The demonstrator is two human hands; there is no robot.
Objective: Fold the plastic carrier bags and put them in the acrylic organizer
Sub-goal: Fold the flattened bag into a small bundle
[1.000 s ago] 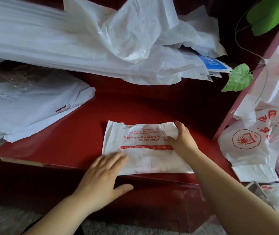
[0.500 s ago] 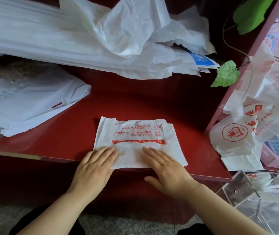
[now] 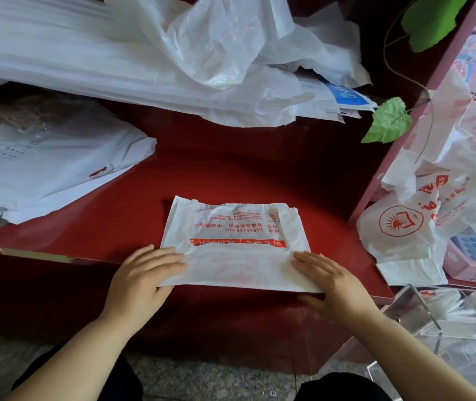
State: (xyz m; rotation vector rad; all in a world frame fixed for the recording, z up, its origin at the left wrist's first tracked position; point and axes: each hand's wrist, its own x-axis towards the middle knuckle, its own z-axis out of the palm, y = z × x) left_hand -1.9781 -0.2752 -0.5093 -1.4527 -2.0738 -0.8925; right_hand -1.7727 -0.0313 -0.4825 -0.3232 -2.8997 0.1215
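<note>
A folded white plastic carrier bag with red print [image 3: 236, 244] lies flat on the glossy red table top [image 3: 231, 169], at its near edge. The left hand [image 3: 144, 276] presses the bag's near left corner with straight fingers, and the right hand [image 3: 329, 279] presses the near right corner likewise. A clear acrylic organizer [image 3: 422, 316] stands near right, and loose white plastic bags [image 3: 115, 53] are heaped at the far side.

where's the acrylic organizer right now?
Head view, bottom right: the acrylic organizer sits just past the red table's front-right corner, right of the right hand and below the pile of red-printed bags.
</note>
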